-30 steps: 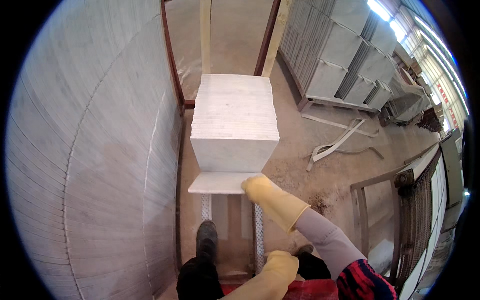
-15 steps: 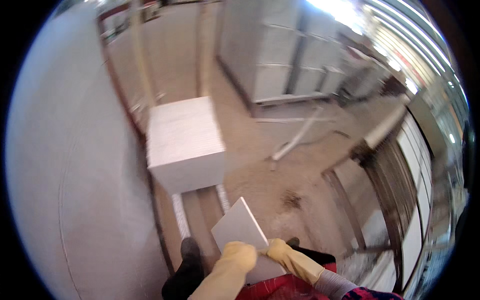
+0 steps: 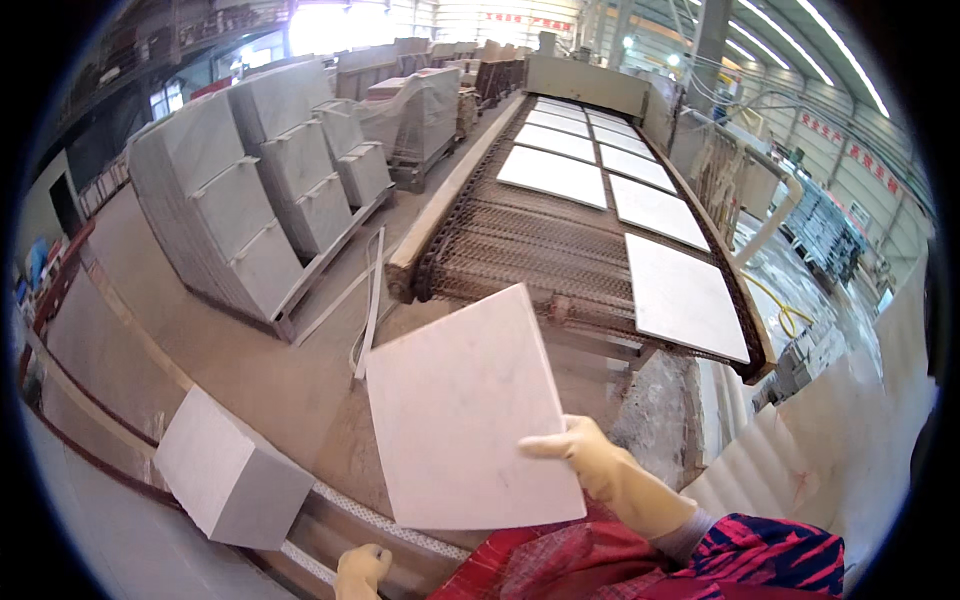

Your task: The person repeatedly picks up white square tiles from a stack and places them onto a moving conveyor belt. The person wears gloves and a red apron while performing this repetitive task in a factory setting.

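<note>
A square white stone tile (image 3: pixel 465 415) is held up in front of me, tilted. My right hand (image 3: pixel 590 465), in a yellow rubber glove, grips its right edge with the thumb lying across the face. Low in the view, apart from the tile, is my left hand (image 3: pixel 362 572) in the same kind of glove. Its fingers are curled in with nothing seen in them. Beyond the tile stands a conveyor (image 3: pixel 500 235) with a dark mesh bed. Rows of white tiles lie on it; the nearest tile (image 3: pixel 685 298) is at its right front corner.
A stack of white tiles (image 3: pixel 225 470) rests on two pale perforated rails (image 3: pixel 385 522) at lower left. Large slabs of stacked tiles (image 3: pixel 240 205) stand on a pallet behind it. A loose white strip (image 3: pixel 370 310) lies on the floor, and a yellow hose (image 3: pixel 785 310) is right of the conveyor.
My view has swung right, from the tile stack to the conveyor. The tile, earlier low between both hands, is now raised in my right hand alone; my left hand has let go.
</note>
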`<state>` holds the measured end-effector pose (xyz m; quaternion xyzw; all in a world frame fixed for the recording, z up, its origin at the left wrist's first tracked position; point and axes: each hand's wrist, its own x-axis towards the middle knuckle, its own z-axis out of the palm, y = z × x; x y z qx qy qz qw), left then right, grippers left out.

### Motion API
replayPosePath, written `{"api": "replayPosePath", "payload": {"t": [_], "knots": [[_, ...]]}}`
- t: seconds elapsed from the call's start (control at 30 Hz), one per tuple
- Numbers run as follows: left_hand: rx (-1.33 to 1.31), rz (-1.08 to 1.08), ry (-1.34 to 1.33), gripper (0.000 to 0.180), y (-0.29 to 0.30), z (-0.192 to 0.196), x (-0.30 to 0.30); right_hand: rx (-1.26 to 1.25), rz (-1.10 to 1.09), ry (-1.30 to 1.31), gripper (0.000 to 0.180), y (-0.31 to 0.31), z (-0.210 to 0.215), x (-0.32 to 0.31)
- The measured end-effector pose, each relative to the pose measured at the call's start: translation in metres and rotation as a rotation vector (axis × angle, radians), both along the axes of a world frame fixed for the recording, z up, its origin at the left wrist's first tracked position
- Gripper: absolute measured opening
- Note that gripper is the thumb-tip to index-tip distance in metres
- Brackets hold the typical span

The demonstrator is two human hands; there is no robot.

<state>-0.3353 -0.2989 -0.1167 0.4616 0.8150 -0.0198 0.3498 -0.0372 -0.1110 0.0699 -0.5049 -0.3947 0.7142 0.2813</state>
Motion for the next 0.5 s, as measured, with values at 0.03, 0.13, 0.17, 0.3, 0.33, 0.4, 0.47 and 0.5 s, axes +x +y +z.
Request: {"api": "replayPosePath", "payload": {"t": [0.03,0.13,0.17,0.3,0.33,0.4,0.47,0.5], "knots": [[0.008,-0.009,0.012,0.037,0.0,-0.009,0.001,0.028,-0.059,0.026,0.039,0.002,0.01,0.011],[-0.047,-0.051,0.002,0.038,-0.005,-0.03,0.001,0.056,-0.175,0.239,0.042,0.014,0.029,0.034],[-0.066,-0.074,-0.008,0.038,-0.003,-0.039,0.002,0.062,-0.225,0.244,0.041,0.016,0.04,0.037],[-0.132,-0.13,-0.034,0.041,-0.003,-0.069,-0.004,0.072,-0.34,0.39,0.037,0.052,0.029,0.054],[-0.138,-0.137,-0.04,0.042,-0.002,-0.077,-0.007,0.065,-0.367,0.411,0.037,0.062,0.022,0.058],[-0.152,-0.133,-0.056,0.044,-0.005,-0.093,-0.014,0.046,-0.403,0.451,0.037,0.082,0.013,0.061],[-0.175,-0.134,-0.086,0.046,-0.009,-0.106,-0.016,0.024,-0.419,0.482,0.039,0.099,0.007,0.066],[-0.19,-0.133,-0.091,0.046,-0.01,-0.112,-0.019,0.001,-0.425,0.509,0.04,0.107,0.004,0.068]]}}
